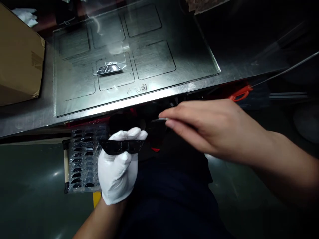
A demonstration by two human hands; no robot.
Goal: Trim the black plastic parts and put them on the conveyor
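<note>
White-gloved left hand pinches a dark glossy curved plastic strip just below the steel table edge; the bare right hand nips something small, perhaps a film tab, which could slip.

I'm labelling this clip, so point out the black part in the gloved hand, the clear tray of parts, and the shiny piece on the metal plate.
black part [122,146]: head view, middle of its glossy face.
clear tray [83,159]: head view, centre rows of pockets.
shiny piece [109,69]: head view, middle of its bright top.
</note>
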